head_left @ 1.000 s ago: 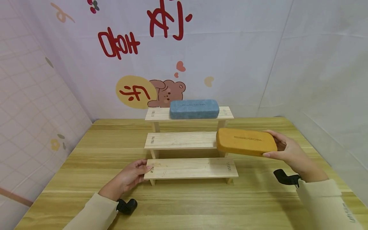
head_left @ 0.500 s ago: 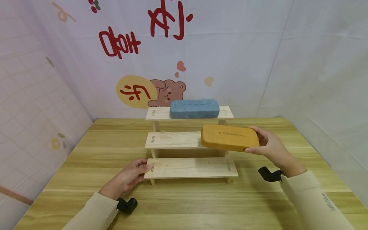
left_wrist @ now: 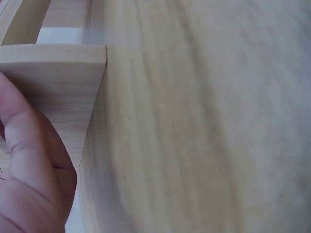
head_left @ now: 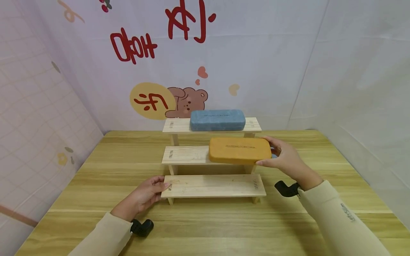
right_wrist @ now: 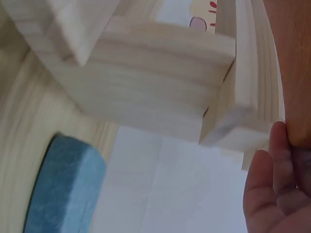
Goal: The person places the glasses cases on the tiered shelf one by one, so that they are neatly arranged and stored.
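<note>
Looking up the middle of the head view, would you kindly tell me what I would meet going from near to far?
Tabletop → lowest shelf → orange case held by the right hand → blue case on the top shelf → printed backdrop.

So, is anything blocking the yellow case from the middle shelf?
Nothing visible: the right hand holds the yellow case at the middle shelf, though contact isn't clear. A blue case sits higher, on the top shelf.
</note>
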A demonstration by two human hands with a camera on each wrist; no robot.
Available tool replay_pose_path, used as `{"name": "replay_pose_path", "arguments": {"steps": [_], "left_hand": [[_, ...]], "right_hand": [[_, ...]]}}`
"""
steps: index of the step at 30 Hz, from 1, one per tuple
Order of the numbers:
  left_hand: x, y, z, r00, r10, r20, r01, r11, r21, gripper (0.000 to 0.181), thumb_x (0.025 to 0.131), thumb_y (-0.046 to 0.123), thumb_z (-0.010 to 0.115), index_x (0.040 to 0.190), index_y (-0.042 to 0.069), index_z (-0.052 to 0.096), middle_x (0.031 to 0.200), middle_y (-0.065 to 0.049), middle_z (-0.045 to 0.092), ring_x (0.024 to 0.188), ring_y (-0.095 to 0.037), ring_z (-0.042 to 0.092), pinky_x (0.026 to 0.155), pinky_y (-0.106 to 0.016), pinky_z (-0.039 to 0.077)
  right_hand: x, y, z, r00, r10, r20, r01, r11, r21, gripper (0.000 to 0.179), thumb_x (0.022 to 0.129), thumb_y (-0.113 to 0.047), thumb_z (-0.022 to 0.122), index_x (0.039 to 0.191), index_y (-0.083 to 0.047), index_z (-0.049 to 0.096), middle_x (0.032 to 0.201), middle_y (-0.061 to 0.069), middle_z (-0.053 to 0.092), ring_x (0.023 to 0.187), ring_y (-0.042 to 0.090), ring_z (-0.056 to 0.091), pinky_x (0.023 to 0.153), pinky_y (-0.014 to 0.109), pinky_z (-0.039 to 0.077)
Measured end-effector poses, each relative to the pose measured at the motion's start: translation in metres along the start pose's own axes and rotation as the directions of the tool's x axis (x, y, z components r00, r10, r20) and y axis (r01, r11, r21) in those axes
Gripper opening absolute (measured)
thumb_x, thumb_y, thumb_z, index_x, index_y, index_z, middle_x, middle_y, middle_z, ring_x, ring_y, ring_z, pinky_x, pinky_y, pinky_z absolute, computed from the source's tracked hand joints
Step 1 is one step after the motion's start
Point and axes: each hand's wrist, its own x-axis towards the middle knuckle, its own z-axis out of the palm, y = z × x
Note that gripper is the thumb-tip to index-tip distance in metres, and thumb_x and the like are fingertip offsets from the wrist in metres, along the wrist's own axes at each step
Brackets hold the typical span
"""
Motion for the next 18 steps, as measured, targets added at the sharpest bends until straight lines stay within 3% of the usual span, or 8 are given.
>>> {"name": "replay_pose_path", "arguments": {"steps": [8, 18], "left_hand": [[0.000, 0.000, 0.002, 1.000, 0.002, 0.000, -0.002, 1.000, -0.002, 0.054, 0.100, 0.008, 0.052, 0.139, -0.016, 0.023, 0.109, -0.007, 0.058, 0.092, -0.011, 0.062, 0.080, -0.026, 0.054], [-0.001, 0.000, 0.002, 1.000, 0.000, 0.009, 0.000, 1.000, -0.014, 0.054, 0.100, 0.008, 0.052, 0.139, -0.015, 0.023, 0.109, -0.006, 0.058, 0.092, -0.010, 0.062, 0.080, -0.026, 0.054]], "right_hand": [[0.014, -0.007, 0.011, 0.999, 0.006, 0.038, -0.006, 1.000, 0.012, 0.085, 0.077, -0.030, 0.083, 0.147, -0.014, 0.038, 0.139, 0.009, 0.047, 0.118, 0.033, 0.053, 0.089, 0.044, 0.050], [0.021, -0.012, 0.020, 0.995, 0.060, 0.074, -0.063, 0.997, 0.036, 0.093, 0.075, -0.038, 0.083, 0.150, -0.017, 0.034, 0.137, 0.007, 0.047, 0.113, 0.031, 0.055, 0.081, 0.040, 0.052]]}}
